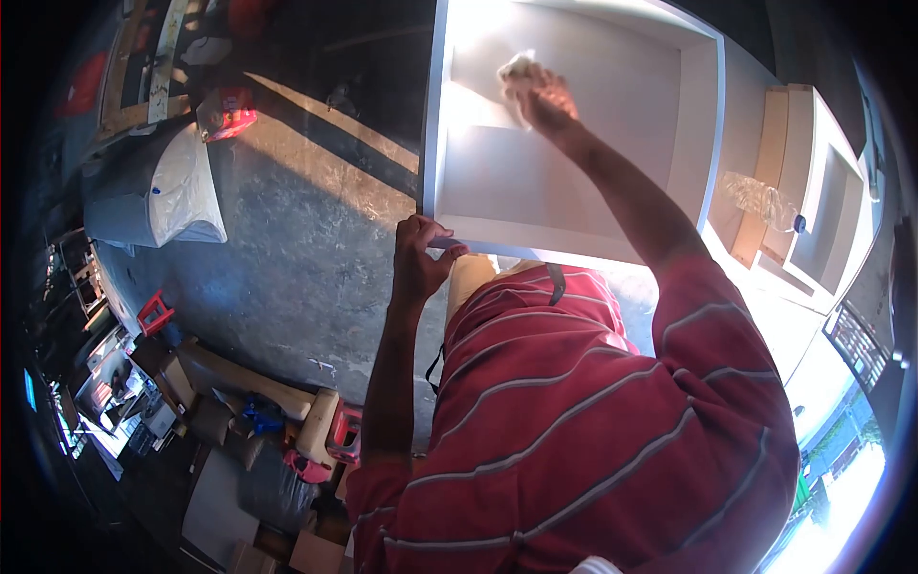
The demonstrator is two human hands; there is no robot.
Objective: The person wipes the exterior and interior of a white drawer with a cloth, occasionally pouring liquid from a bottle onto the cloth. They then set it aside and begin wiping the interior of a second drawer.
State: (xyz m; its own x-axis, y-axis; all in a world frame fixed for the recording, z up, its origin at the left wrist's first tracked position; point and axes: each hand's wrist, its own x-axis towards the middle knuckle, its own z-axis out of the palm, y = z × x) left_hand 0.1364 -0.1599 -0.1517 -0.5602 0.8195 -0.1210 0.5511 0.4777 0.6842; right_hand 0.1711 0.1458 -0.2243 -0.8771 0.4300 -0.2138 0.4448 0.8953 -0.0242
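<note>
A large white open box-like cabinet [574, 172] with raised edges lies before me. Over its inner panel, in the upper left part, my right hand [543, 99] is closed on a pale crumpled cloth [517, 67]; the hand is slightly blurred. At the cabinet's near left corner is my left hand [426, 251], its fingers curled round a small greyish-purple block [446, 244] beside the edge. Bright light falls on the left side of the panel.
A wrapped white piece [186, 191] and a red package [227, 113] are on the concrete floor [287, 249] to the left. A red stool [155, 313] stands lower left. Another white frame [827, 206] is at the right. Furniture parts and boards [222, 497] lie lower left.
</note>
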